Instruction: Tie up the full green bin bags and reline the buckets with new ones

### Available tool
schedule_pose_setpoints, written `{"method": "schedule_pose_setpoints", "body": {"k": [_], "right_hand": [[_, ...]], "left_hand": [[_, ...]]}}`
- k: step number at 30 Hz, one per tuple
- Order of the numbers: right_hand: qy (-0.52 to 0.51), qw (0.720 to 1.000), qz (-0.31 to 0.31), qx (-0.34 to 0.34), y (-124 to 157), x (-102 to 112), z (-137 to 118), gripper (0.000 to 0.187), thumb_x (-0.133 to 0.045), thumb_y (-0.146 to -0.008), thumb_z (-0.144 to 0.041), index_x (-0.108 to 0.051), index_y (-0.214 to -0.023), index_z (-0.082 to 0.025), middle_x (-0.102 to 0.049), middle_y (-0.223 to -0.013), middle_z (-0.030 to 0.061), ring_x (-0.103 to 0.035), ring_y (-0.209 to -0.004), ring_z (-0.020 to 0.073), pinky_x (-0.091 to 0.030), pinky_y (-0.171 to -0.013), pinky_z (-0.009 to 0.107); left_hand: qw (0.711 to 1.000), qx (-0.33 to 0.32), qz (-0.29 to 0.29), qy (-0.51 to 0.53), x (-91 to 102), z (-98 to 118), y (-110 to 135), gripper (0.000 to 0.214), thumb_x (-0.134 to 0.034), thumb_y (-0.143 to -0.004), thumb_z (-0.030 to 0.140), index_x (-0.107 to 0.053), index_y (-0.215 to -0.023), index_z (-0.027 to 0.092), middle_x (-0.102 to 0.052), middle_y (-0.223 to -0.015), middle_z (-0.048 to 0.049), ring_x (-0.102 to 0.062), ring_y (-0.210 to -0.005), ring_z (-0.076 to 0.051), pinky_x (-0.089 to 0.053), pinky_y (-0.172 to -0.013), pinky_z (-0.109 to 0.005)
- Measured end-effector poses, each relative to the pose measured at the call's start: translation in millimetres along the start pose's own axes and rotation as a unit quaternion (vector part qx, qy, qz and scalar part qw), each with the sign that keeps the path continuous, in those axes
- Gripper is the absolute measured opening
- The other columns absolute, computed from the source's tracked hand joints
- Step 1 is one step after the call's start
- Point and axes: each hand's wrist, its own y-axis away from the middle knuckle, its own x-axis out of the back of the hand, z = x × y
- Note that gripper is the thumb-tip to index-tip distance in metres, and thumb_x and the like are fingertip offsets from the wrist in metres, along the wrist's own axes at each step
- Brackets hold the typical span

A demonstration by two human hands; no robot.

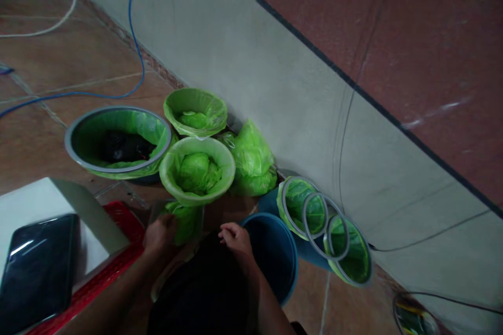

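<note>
My left hand (160,233) reaches to a pile of folded green plastic bags (186,222) in a small container, its fingers closed at the edge of a bag. Dim light blurs the exact grip. My right hand (238,241) is over my dark-clothed lap, fingers loosely bent and apart, with nothing seen in it. Beside it stands a blue bin (275,256) with no liner. Just beyond my left hand is a bin lined in green (167,170) with crumpled green plastic inside.
At left are a grey-rimmed lined bin (118,168) holding a black bag, and a white box (84,209) carrying a dark tablet-like object (39,272). Another lined bin (195,95) and a full green bag (251,159) stand by the wall. Grey rings (305,220) lie across lined bins at right.
</note>
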Motion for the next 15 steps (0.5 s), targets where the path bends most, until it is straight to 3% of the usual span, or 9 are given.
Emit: {"method": "schedule_pose_setpoints", "body": {"k": [3,6,8,10,13,15], "right_hand": [[0.008,0.995,-0.089,-0.042,-20,-25,9,0.026,-0.073,-0.076,-0.044,-0.07,-0.072,-0.019,-0.068,-0.06,0.0003,-0.062,-0.05,0.0136,-0.048,-0.052,0.023],[0.012,0.981,-0.175,-0.082,-36,-57,13,0.031,-0.072,-0.08,-0.048,-0.069,-0.067,-0.019,-0.063,-0.053,-0.0019,-0.057,-0.046,0.0124,-0.044,-0.047,0.021],[0.035,0.98,-0.185,-0.063,-43,-74,13,0.027,-0.071,-0.08,-0.038,-0.068,-0.062,-0.019,-0.06,-0.051,-0.0034,-0.054,-0.048,0.0116,-0.043,-0.05,0.021],[0.057,0.984,-0.166,-0.035,-46,-82,13,0.023,-0.066,-0.079,-0.023,-0.064,-0.056,-0.02,-0.058,-0.052,-0.0046,-0.052,-0.052,0.0112,-0.042,-0.054,0.021],[0.058,0.985,-0.161,-0.024,-46,-84,11,0.022,-0.058,-0.075,-0.011,-0.063,-0.056,-0.021,-0.06,-0.056,-0.0052,-0.052,-0.056,0.012,-0.043,-0.06,0.022],[0.042,0.982,-0.182,-0.015,-44,-82,10,0.021,-0.055,-0.071,-0.009,-0.064,-0.056,-0.021,-0.06,-0.057,-0.0056,-0.051,-0.057,0.0125,-0.043,-0.061,0.022]], "left_hand": [[0.998,-0.065,-0.004,-0.016,1.2,1,23,0.033,-0.051,-0.086,0.035,-0.077,-0.099,0.019,-0.078,-0.111,-0.0112,-0.074,-0.102,-0.029,-0.056,-0.091,-0.035],[0.991,-0.128,-0.031,0.012,-1.7,5,44,0.036,-0.049,-0.085,0.039,-0.078,-0.1,0.022,-0.079,-0.103,-0.0097,-0.074,-0.092,-0.026,-0.056,-0.086,-0.033],[0.986,-0.148,-0.074,0.025,-0.7,8,54,0.037,-0.05,-0.085,0.041,-0.078,-0.1,0.023,-0.079,-0.097,-0.0084,-0.074,-0.089,-0.025,-0.056,-0.084,-0.032],[0.988,-0.12,-0.1,0.02,5.0,11,59,0.04,-0.05,-0.085,0.044,-0.077,-0.105,0.022,-0.079,-0.096,-0.0076,-0.073,-0.081,-0.025,-0.056,-0.081,-0.033],[0.999,-0.047,-0.027,-0.003,17.2,14,52,0.052,-0.046,-0.089,0.049,-0.069,-0.126,0.02,-0.077,-0.11,-0.0099,-0.072,-0.081,-0.025,-0.056,-0.083,-0.036],[0.998,-0.048,0.039,-0.019,20.8,16,37,0.061,-0.05,-0.087,0.048,-0.059,-0.139,0.017,-0.07,-0.131,-0.0156,-0.071,-0.105,-0.03,-0.054,-0.095,-0.04]]}}
